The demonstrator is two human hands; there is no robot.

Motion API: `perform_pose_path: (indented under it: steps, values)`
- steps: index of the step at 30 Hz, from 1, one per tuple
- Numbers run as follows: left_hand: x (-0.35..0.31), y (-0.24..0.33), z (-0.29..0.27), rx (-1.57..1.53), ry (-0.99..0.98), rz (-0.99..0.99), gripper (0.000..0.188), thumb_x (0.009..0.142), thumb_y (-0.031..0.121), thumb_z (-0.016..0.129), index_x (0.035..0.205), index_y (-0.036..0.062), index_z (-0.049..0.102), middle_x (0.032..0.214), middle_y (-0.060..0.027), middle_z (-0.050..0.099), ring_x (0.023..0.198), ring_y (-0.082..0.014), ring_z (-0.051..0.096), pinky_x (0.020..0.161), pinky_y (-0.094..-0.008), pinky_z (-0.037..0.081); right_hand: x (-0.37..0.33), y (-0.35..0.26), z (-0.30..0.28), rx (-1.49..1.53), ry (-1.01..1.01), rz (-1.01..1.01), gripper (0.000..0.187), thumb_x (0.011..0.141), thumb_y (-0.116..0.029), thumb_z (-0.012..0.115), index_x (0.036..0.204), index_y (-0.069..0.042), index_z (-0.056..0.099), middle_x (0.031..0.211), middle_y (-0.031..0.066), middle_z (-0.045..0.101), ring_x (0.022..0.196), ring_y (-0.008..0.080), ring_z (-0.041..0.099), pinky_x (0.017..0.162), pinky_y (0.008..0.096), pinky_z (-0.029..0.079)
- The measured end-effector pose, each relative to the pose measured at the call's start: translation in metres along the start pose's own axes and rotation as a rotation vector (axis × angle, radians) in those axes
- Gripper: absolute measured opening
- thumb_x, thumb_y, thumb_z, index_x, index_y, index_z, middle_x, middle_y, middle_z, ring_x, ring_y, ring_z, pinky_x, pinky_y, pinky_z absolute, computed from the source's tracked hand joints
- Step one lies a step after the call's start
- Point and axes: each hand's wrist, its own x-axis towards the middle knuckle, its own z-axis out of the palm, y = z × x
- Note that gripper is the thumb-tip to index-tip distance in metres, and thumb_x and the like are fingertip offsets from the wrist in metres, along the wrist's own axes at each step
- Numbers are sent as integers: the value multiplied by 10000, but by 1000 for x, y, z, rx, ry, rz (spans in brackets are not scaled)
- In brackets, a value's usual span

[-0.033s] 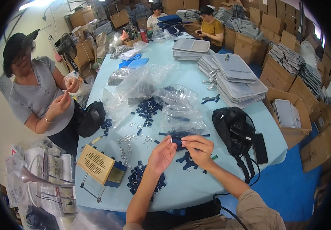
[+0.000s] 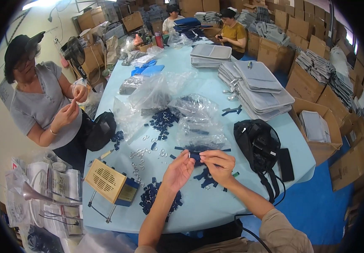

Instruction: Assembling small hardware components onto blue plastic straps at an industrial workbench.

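My left hand is raised just above the table, its thumb and fingers pinching a small silver metal ring. Facing it, my right hand pinches a short navy strap that spans the gap between my fingertips. Whether the strap passes through the ring is too small to tell. Below my hands lies a pile of navy strap pieces, partly hidden by my right hand. Beside my left forearm sits another pile of navy pieces with metal rings. Loose silver rings are scattered to the left.
A cream-and-blue box-shaped device stands at the table's left edge. Clear plastic bags and more navy pieces lie beyond my hands. To the right are a black bag and stacked grey panels. A co-worker stands left.
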Motion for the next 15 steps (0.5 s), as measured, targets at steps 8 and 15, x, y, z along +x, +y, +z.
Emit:
perform_pose_path:
  steps: [8,15]
  values:
    - [-2,-5,1,17,37,-28,199,940,51,652,1135,62,610,956,-65,688,904,-193,689,783,-258,564,-1,-4,3,17,15,11,152,781,149,711,873,34,749,943,155,737,739,194,721,632,282,612]
    - [-3,-16,4,-116,-90,-62,230,952,65,642,1177,81,594,956,-69,686,912,-186,687,788,-274,569,-5,-2,5,6,54,49,138,785,143,706,868,41,747,945,160,738,710,190,717,637,277,607]
